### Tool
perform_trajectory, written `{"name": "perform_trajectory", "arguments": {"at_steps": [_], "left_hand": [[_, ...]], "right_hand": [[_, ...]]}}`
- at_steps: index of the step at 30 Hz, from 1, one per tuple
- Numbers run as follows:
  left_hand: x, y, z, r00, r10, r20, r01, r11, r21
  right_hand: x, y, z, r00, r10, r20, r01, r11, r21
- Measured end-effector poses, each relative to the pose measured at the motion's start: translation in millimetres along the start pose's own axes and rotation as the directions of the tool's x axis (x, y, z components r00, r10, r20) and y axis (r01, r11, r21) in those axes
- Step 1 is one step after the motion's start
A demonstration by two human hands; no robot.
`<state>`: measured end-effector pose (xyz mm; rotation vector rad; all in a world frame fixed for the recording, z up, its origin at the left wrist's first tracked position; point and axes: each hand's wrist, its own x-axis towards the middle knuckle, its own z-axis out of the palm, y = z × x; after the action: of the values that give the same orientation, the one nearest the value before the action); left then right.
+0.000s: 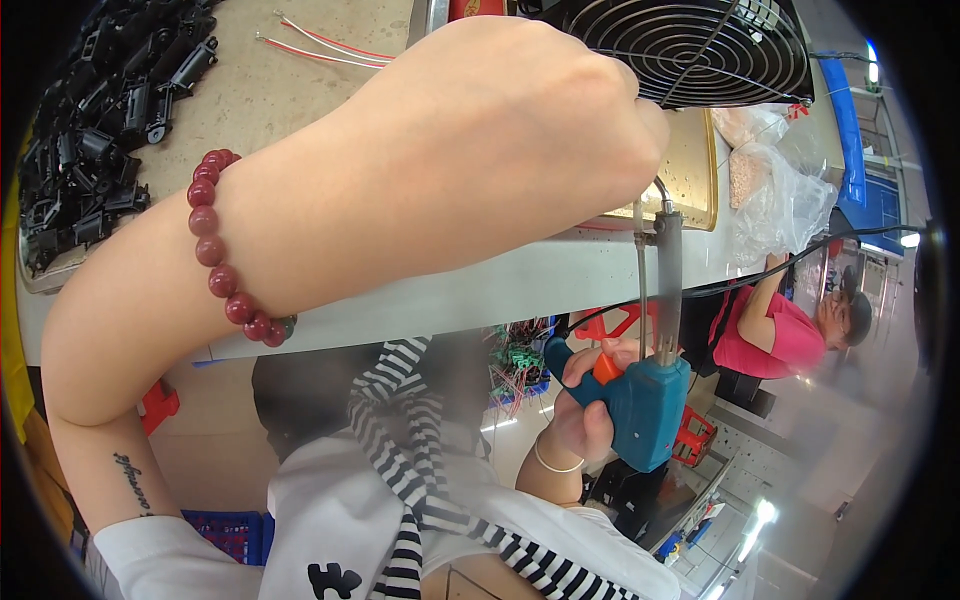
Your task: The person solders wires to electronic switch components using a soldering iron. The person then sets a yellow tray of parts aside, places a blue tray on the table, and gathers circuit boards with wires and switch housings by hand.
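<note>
While the left forearm spans a white-edged workbench (450, 292), a worker's right hand (583, 425) grips a teal trigger-style soldering gun (648, 415) just off the near edge, fingers wrapped by its orange trigger (606, 369). The gun stands nearly upright, apparently so that its metal nozzle (668, 206) reaches the left hand (560, 110). That hand is curled closed, knuckles up; whether it pinches anything cannot be told. Red-and-white wires (330, 52) vanish behind it, their stripped ends pointing left, probably laid that way to stay apart and reachable.

At far left, a heap of black plastic housings (120, 110) borders a bare tan surface, the widest room for moving. The right side is tighter: a black fan grille (700, 50) stands at the far side, a gold tray (694, 150) nearer, and a clear plastic bag (785, 205) beside it.
</note>
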<state>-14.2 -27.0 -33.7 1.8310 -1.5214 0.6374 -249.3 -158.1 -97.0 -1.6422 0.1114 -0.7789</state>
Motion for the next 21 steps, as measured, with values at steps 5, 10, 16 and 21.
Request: {"name": "perform_trajectory", "arguments": {"at_steps": [5, 10, 16, 21], "left_hand": [[0.7, -0.3, 0.2, 1.000, 0.003, -0.002, -0.003, 1.000, -0.006], [1.9, 0.0, 0.3, 1.000, 0.005, -0.010, -0.005, 1.000, -0.001], [0.6, 0.3, -0.6, 1.000, 0.007, -0.008, -0.007, 1.000, 0.004], [-0.3, 0.9, -1.1, 1.000, 0.004, 0.011, -0.004, 1.000, 0.007]], "right_hand": [[-2.6, 0.6, 1.6, 0.999, -0.008, -0.041, 0.010, 1.000, 0.026], [-0.4, 2.1, 0.6, 0.999, -0.031, -0.023, 0.031, 0.999, 0.023], [-0.5, -0.1, 0.2, 1.000, 0.001, -0.002, -0.001, 1.000, 0.003], [-2.0, 0.4, 2.7, 1.000, 0.007, -0.029, -0.008, 1.000, -0.027]]}}
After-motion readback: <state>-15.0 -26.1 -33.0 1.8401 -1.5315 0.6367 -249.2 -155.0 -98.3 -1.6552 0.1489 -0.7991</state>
